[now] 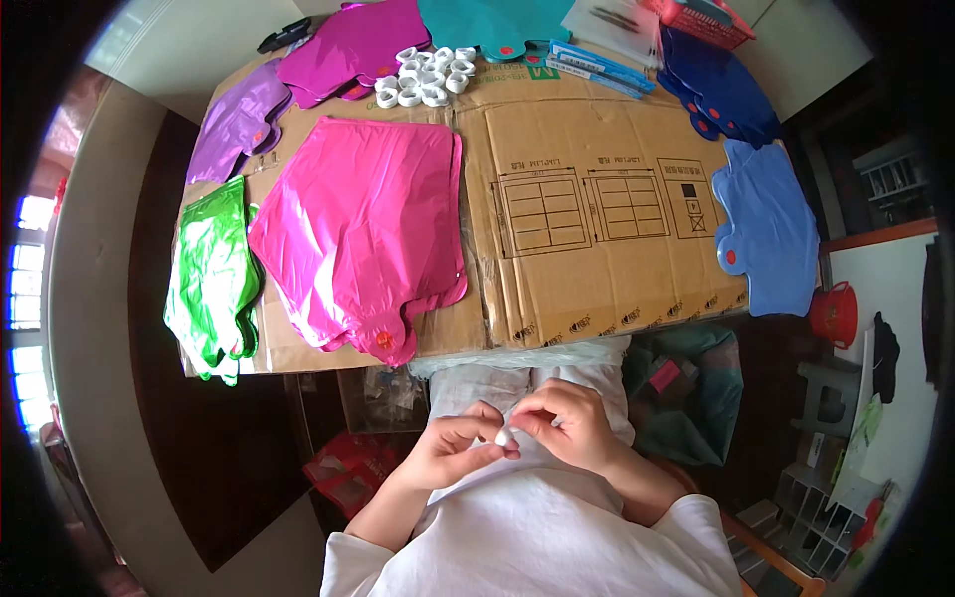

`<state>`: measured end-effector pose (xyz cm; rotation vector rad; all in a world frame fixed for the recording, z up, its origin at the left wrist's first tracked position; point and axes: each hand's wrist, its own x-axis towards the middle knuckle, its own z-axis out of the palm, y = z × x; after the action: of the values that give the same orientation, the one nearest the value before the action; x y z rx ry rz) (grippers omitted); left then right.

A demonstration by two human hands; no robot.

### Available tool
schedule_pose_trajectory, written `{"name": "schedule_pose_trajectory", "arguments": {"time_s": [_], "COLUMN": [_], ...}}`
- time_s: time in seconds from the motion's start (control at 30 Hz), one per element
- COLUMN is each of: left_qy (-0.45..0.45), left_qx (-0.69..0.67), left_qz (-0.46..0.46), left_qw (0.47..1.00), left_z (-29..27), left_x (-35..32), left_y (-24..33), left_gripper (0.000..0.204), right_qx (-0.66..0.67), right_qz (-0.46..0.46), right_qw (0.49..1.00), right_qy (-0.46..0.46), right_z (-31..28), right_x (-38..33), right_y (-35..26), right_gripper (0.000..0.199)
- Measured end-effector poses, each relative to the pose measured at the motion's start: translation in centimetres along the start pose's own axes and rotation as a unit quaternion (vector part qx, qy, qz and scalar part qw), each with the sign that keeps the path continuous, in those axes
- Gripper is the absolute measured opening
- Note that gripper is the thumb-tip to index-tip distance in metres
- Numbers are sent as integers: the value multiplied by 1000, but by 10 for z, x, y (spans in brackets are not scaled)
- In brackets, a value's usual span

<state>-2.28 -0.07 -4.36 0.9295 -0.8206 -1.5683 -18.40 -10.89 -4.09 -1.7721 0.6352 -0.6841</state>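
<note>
Above my lap, my left hand (466, 446) and my right hand (567, 423) are close together, fingers bent in a pinch. Between their fingertips is a small white piece (504, 436), partly covered, its kind too small to make out. On the cardboard-topped table ahead lies a flat stack of shiny pink foil balloons (363, 224), a tab with a red spot toward me. Beyond it sits a cluster of several small white rings or rolls (428, 76).
Flat foil balloons in green (212, 279), lilac (237, 124), magenta (356, 50), teal (482, 25), navy (718, 88) and light blue (766, 229) line the cardboard (587, 289). Blue-and-white packets (602, 70) and a red basket (706, 20) lie at the back. A green bag (686, 398) hangs below, right.
</note>
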Motion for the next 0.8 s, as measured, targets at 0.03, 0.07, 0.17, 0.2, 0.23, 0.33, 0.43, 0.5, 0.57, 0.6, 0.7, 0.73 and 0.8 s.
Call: {"name": "schedule_pose_trajectory", "arguments": {"time_s": [0.03,0.07,0.17,0.2,0.23,0.33,0.43,0.5,0.57,0.6,0.7,0.73,0.8], "left_qy": [-15,22,111,114,118,118,126,116,97,83,63,74,77], "left_qx": [-23,-50,-49,34,116,273,344,348,354,323,216,173,122], "left_qz": [41,46,84,86,88,103,90,59,30,35,24,4,-21], "left_qw": [999,997,989,989,982,949,926,928,930,942,974,982,989], "left_z": [-3,-5,-3,-2,-1,3,5,7,8,7,1,1,1], "left_x": [2,2,1,2,4,9,8,6,7,7,5,3,2], "left_y": [0,-6,-20,-18,-15,-8,-7,-5,0,-2,-13,-16,-18], "left_gripper": [17,18,25,26,27,34,28,24,12,9,10,12,15], "right_qx": [11,-8,-91,-123,-155,-210,-223,-199,-148,-113,-15,2,34], "right_qz": [16,-4,-71,-80,-90,-127,-149,-140,-113,-93,-22,-32,-51], "right_qw": [1000,1000,993,989,983,968,961,969,982,989,999,999,998], "right_qy": [0,2,25,29,33,56,60,44,20,9,-39,-35,-25], "right_z": [3,7,19,19,18,14,10,6,2,2,0,1,4], "right_x": [0,-1,-10,-10,-10,-9,-6,-4,-1,1,4,4,5], "right_y": [2,3,5,4,2,-5,-6,-4,-2,1,8,8,8], "right_gripper": [10,10,11,11,11,15,15,15,15,14,10,10,13]}}
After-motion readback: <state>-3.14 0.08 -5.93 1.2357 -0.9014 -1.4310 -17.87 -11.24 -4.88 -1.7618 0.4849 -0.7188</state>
